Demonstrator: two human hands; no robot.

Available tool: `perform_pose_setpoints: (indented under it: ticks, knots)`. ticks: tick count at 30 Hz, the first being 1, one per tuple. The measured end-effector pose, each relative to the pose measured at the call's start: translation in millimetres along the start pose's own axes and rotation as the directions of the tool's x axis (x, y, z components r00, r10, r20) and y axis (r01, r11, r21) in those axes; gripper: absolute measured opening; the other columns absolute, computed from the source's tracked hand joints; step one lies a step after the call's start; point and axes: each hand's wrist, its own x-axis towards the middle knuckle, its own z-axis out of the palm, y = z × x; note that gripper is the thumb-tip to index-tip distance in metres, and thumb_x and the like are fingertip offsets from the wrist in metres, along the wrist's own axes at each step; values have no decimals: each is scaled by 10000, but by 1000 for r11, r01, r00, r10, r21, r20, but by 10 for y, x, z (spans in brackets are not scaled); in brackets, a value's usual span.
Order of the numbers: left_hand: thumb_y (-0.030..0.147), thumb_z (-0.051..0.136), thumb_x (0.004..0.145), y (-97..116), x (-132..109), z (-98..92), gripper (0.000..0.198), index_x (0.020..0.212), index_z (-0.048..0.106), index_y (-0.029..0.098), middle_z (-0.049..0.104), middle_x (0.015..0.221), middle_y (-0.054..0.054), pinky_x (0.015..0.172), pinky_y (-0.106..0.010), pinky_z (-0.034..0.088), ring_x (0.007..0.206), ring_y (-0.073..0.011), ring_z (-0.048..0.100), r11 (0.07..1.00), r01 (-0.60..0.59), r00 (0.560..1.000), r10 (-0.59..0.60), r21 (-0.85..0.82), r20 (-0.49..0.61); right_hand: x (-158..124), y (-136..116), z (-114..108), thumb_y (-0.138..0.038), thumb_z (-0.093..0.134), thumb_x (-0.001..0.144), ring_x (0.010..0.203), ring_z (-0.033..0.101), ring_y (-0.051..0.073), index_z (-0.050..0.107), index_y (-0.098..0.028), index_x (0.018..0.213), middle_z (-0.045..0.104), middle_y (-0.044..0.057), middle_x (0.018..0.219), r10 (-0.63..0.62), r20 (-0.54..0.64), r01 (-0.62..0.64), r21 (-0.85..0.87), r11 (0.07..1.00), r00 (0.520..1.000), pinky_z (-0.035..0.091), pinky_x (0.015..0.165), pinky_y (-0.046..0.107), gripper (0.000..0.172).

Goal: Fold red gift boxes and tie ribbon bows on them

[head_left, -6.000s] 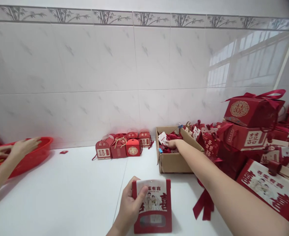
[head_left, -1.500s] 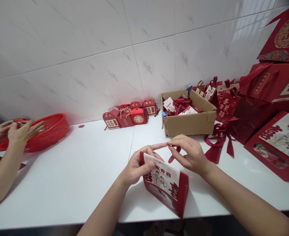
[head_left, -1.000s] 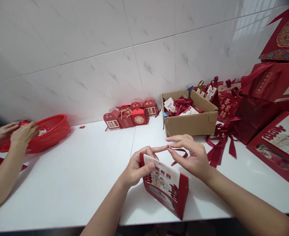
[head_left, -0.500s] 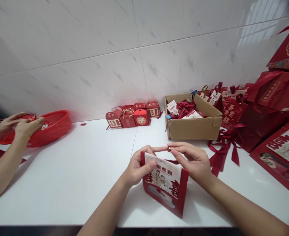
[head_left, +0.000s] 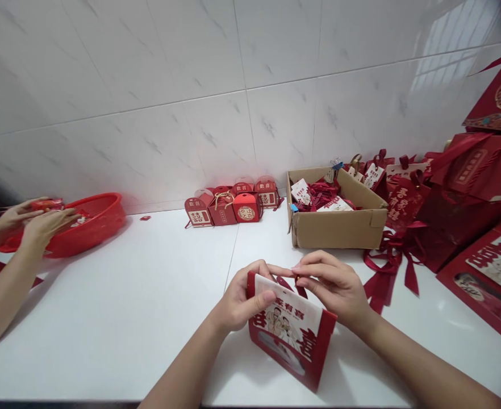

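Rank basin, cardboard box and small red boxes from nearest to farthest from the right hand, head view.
1. Cardboard box, just beyond the right hand.
2. Small red boxes, left of it.
3. Red basin, far left.

Indoor workspace: tiled wall [head_left: 169, 68], white table [head_left: 148, 318], stacked red gift boxes [head_left: 463, 184].

You face a wall [head_left: 157, 51] of glossy white tiles flecked with soft grey, crossed by one long horizontal joint and several upright ones. High on your right, the glaze catches a pale, barred, window-like reflection [head_left: 450, 54], brighter than the tile around it. Below, your smooth white counter [head_left: 148, 324] meets the wall, a thin seam [head_left: 232, 258] crossing its top and darkness showing beneath its near edge.
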Motion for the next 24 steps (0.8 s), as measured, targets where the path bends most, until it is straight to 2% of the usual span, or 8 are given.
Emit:
perform_pose_setpoints:
  ticks: [5,14,24]
  knots:
    - [268,581,848,-4,6,18,151,808,489,154,629,1167,-148,655,-255,508,767,-143,630,1000,-23,1000,23,20,-1,35,-44,4,-58,655,768,764,620,120,697,-223,900,639,26,826,-18,-32,17,-28,999,999,521,671,225,216]
    - [290,577,848,-85,-25,18,169,804,478,160,613,1203,-168,680,-274,504,874,-196,647,992,-62,997,68,113,-45,32,-70,28,-83,620,800,705,579,118,631,-195,843,593,19,770,-37,-80,29,-90,995,996,498,614,238,120]
    - [309,583,838,-8,-8,87,186,777,491,160,620,1193,-166,608,-256,491,694,-141,626,989,-12,996,25,146,-85,10,-45,23,-143,587,834,712,553,138,596,-205,834,571,24,769,-18,-90,7,-123,992,996,473,616,271,63]
